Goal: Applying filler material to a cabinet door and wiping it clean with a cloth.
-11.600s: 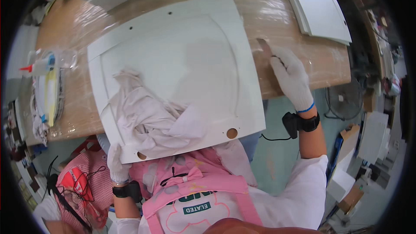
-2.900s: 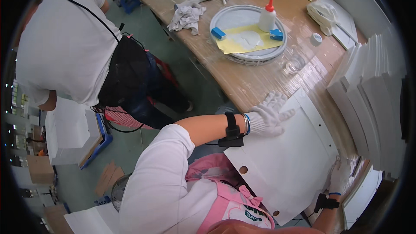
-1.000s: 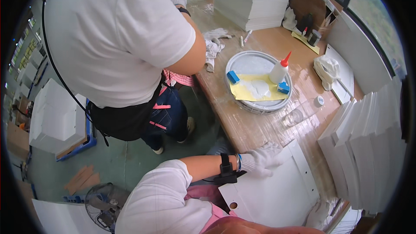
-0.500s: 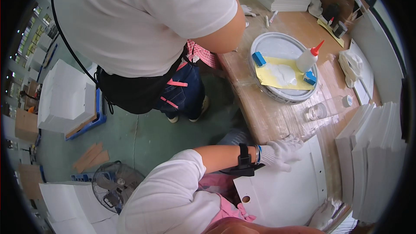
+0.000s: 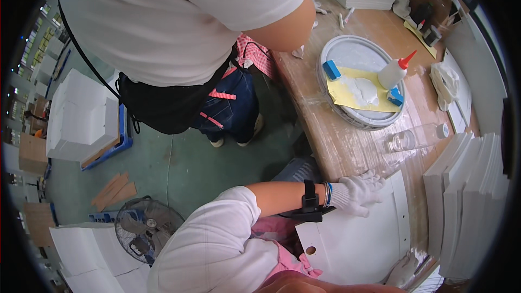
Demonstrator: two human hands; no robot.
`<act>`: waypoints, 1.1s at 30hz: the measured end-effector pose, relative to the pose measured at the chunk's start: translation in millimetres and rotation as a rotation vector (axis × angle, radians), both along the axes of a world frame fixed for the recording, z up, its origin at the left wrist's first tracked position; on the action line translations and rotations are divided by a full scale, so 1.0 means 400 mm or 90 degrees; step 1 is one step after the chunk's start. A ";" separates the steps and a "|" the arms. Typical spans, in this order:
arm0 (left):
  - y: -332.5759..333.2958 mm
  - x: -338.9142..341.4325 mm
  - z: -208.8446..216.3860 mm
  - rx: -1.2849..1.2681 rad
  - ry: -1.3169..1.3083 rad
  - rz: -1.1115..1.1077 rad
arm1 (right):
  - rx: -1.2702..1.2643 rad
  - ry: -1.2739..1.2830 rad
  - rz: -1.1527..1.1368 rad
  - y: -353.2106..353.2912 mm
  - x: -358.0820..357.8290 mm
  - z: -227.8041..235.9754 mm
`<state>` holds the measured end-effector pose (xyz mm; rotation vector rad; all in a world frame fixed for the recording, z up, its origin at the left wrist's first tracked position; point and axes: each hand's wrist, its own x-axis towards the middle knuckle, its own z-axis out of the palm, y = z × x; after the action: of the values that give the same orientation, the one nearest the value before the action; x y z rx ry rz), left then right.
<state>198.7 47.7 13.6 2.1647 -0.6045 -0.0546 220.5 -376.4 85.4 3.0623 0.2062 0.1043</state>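
Observation:
A white flat panel [image 5: 363, 239] with a round hole near one corner and small dark holes along its right edge lies in front of me on the table. My left hand [image 5: 358, 193], in a white knitted glove, rests on the panel's far edge with fingers stretched out. My right hand [image 5: 400, 272], also gloved, is at the panel's near right corner. Its fingers look extended along the edge; part of the hand is blurred and cut off by my forearm. Nothing is visibly held in either hand.
Beyond the panel stands a lidded bucket [image 5: 331, 97] carrying yellow paper [image 5: 342, 95], blue blocks [image 5: 331, 70] and a red-tipped glue bottle [image 5: 392, 73]. A clear bottle [image 5: 415, 137] lies nearby. White panels [image 5: 461, 201] stack at right. A co-worker [image 5: 179, 27] stands ahead left; a fan [image 5: 149, 228] is at left.
The whole view has shifted slightly, so the bucket and table items sit a little farther right. My left hand stays on the panel's far edge, its fingers a bit more spread. The co-worker has shifted slightly.

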 end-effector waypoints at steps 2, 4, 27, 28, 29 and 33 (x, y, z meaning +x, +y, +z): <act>-0.001 0.000 -0.002 0.004 -0.005 -0.001 | 0.017 -0.007 0.003 -0.002 0.001 -0.002; -0.002 0.001 -0.003 0.008 -0.009 -0.002 | 0.015 -0.007 0.005 0.003 -0.003 0.001; 0.000 -0.002 0.001 0.025 -0.009 -0.001 | 0.007 -0.019 0.025 -0.023 0.003 -0.015; -0.001 -0.002 -0.002 0.025 -0.009 0.000 | 0.009 -0.012 0.012 -0.022 0.003 -0.015; -0.002 -0.001 -0.004 0.025 -0.012 0.001 | 0.012 -0.005 -0.002 -0.020 0.004 -0.015; -0.003 0.002 -0.006 0.026 -0.019 -0.002 | -0.009 -0.010 0.000 -0.036 0.006 -0.022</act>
<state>199.6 46.6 11.1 2.2068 -0.6293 -0.0364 223.1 -390.9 76.5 3.0459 0.2049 0.1251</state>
